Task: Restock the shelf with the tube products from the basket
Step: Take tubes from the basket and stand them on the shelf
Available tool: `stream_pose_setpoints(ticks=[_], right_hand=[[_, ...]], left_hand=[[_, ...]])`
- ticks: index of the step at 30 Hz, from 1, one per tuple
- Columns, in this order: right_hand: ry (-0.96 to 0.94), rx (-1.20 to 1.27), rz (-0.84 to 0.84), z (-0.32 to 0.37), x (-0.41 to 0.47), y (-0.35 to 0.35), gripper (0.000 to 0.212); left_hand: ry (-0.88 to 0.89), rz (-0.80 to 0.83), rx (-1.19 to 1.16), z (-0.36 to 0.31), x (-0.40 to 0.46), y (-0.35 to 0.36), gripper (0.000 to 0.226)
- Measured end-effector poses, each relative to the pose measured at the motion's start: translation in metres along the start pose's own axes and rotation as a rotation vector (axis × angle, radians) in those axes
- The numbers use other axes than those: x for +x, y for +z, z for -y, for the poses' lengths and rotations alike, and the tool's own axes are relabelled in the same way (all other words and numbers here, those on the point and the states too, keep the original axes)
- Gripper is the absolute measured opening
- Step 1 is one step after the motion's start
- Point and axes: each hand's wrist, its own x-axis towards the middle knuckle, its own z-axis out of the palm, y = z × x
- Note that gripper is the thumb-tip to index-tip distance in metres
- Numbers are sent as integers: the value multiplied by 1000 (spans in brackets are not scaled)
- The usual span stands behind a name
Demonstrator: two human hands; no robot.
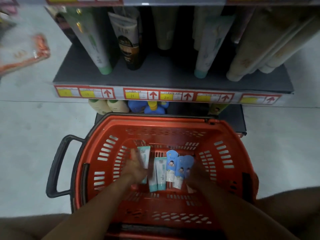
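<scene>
Head view is looking down into a red basket (225,135) sitting on the pale floor, tight against the foot of a dark grey shelf (173,75). Lying on the basket's floor, caps toward the person, are white-and-teal tubes (161,172) and, just right of them, blue-topped tubes (171,165) with a cartoon child printed on them. The left hand (136,168) is reaching into the basket with its fingers lying over another white-and-teal tube (145,156) at the left of the group; blur is hiding whether they are curling round it. The right hand (197,172) is smeared by motion at the right of the blue tubes, so I cannot tell how its fingers are lying.

Beyond the basket's far rim, cream bottles (109,105) and a blue toy-shaped bottle (149,106) are standing on the lowest ledge. Above them, the shelf's front edge is carrying a price strip (169,96) of yellow tags and red arrows, overhanging the basket's far side. Tall tubes (97,49) are standing cap-down on that shelf, with bare gaps showing between them. A black handle (57,167) is jutting out to the basket's left.
</scene>
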Motion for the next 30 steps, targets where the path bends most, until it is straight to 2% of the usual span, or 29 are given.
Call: stream_pose_setpoints(ticks=[2,4,5,6,9,13,17,24,27,30], right_hand=[[-58,-179,69,-9,5,0,89],[-93,-186,107,-29,19,2,88],[-127,-176,100,-28,19,-2,81],[-162,-183,76,-23,14,-8,73],[-243,-141,15,15,-30,-39,50],[-271,-102,-44,39,-62,-76,53],[-350,-109,-95,56,-88,-113,33],[-515,-32,-206,73,-132,-170,32],[-570,-6,-248,78,-147,-199,41],[-636,78,-296,85,-157,-228,41]], left_hand=[[-9,-25,-44,-9,-8,-7,82],[10,-56,-68,-20,-19,-13,48],[19,-74,-97,-24,-23,-15,39],[39,-93,-130,-28,-29,-17,38],[92,-151,-216,-40,-48,-23,54],[216,-237,-269,-59,-76,-30,55],[337,-307,-290,-80,-100,-40,56],[476,-387,-333,-124,-144,-54,65],[554,-438,-346,-148,-169,-63,59],[634,-471,-384,-175,-192,-71,53]])
